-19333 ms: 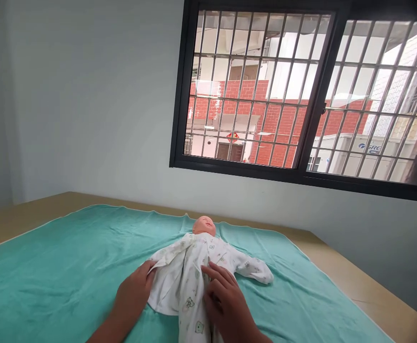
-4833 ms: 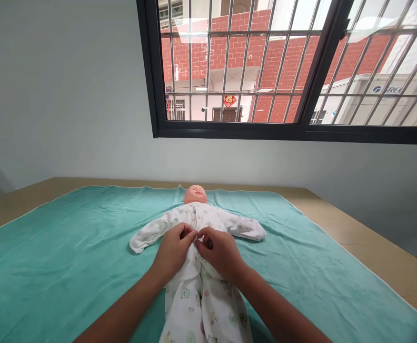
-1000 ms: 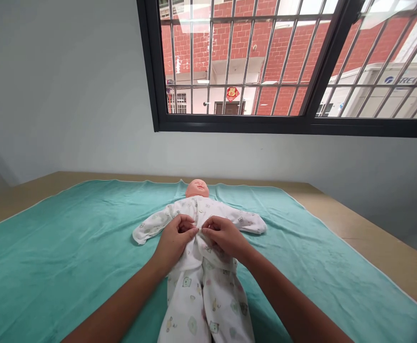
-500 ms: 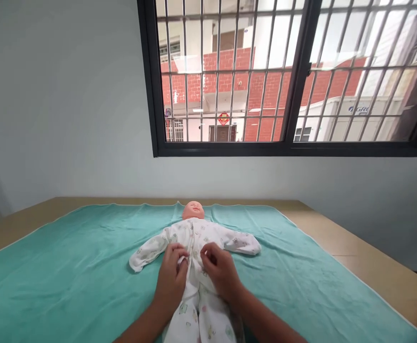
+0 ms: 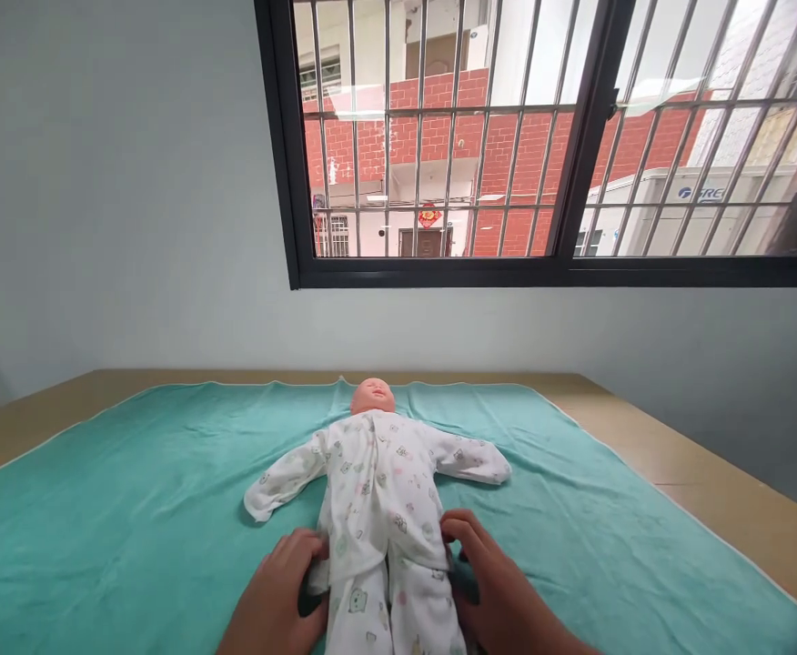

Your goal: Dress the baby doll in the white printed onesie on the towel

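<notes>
A baby doll lies on its back, head at the far end, in a white long-sleeved top and matching trousers with small animal prints. Both sleeves spread sideways, their ends covering the doll's hands. My left hand is at the left side of the top near its hem, fingertips touching the cloth and thumb apart beside the trousers. At the opposite side, my right hand touches the top's edge with curved fingers, its thumb lower by the trouser leg. Both hands look open; the feet are out of frame.
A green cloth with soft wrinkles lies under the doll, covering much of a wooden table. The table's far edge meets a pale wall. Above is a dark-framed window with metal bars.
Both hands have moved from the doll's chest down and outward to the sides of the top's hem. The top's front is now uncovered and looks flatter. The view has tilted slightly.
</notes>
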Motion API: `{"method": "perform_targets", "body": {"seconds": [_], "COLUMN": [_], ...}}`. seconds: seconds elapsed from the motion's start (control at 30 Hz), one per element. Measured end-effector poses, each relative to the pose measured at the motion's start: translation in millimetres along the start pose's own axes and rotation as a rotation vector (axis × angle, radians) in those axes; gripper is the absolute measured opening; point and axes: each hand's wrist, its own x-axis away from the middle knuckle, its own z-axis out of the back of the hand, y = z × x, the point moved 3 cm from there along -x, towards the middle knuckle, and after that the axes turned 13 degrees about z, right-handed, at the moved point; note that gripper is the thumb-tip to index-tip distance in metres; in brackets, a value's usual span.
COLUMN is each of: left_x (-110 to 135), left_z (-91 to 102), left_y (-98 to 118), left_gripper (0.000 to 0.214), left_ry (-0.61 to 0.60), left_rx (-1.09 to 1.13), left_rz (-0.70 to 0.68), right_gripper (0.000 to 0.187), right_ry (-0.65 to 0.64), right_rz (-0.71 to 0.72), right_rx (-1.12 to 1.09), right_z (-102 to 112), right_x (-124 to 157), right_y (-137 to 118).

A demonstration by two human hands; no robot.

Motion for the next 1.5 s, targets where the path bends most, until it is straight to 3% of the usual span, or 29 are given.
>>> {"method": "perform_targets", "body": {"seconds": [0.17, 0.3, 0.43, 0.57, 0.67, 0.77, 0.87, 0.93, 1.0, 1.07, 1.13, 1.3, 1.5], "left_x": [0.7, 6.6, 9.5, 11.5, 9.7, -8.9, -36.2, -50.8, -58.0, -58.2, -54.7, -50.5, -58.0], "left_z": [-2.3, 5.1, 12.5, 10.9, 11.4, 24.6, 45.5, 57.6, 65.7, 69.6, 71.0, 69.0, 57.8], "left_y": [2.2, -6.6, -6.7, 6.5, 9.1, -15.5, -56.6, -80.2, -92.2, -92.1, -85.9, -80.2, -80.2], "left_gripper": [0.012, 0.016, 0.013, 0.013, 0.024, 0.026, 0.036, 0.048, 0.056, 0.058, 0.057, 0.055, 0.060], "left_ry": [-0.054, 0.053, 0.126, 0.002, -0.095, 0.071, 0.295, 0.326, 0.281, 0.202, 0.144, 0.133, 0.160], "left_rx": [-0.057, 0.006, 0.025, -0.074, -0.008, 0.083, 0.055, 0.039, 0.060, 0.089, 0.106, 0.095, -0.120], "left_rz": [-0.036, -0.062, -0.205, -0.325, -0.382, -0.214, 0.016, 0.181, 0.299, 0.349, 0.358, 0.372, 0.302], "right_gripper": [0.017, 0.013, 0.013, 0.012, 0.010, 0.010, 0.017, 0.026, 0.037, 0.046, 0.052, 0.053, 0.055], "right_ry": [-0.095, -0.040, 0.012, -0.105, -0.196, -0.217, -0.093, 0.044, 0.142, 0.148, 0.076, -0.087, -0.086], "right_rz": [-0.093, -0.057, 0.021, -0.012, 0.033, 0.083, 0.018, -0.081, -0.177, -0.228, -0.242, -0.252, -0.233], "right_rx": [0.098, 0.088, 0.106, 0.172, 0.142, 0.019, 0.042, 0.193, 0.372, 0.500, 0.555, 0.589, 0.641], "right_z": [-3.3, 0.9, 2.4, -1.2, 3.1, 18.4, 42.5, 58.6, 69.8, 73.7, 71.6, 63.6, 62.7], "right_x": [-3.3, 2.4, 5.9, 3.2, 0.2, 0.1, 4.3, 10.1, 16.9, 22.2, 24.8, 23.8, 21.6], "right_y": [2.9, 5.5, 5.6, 1.6, -2.8, 5.7, 41.1, 76.1, 109.3, 132.1, 141.6, 134.1, 131.6]}}
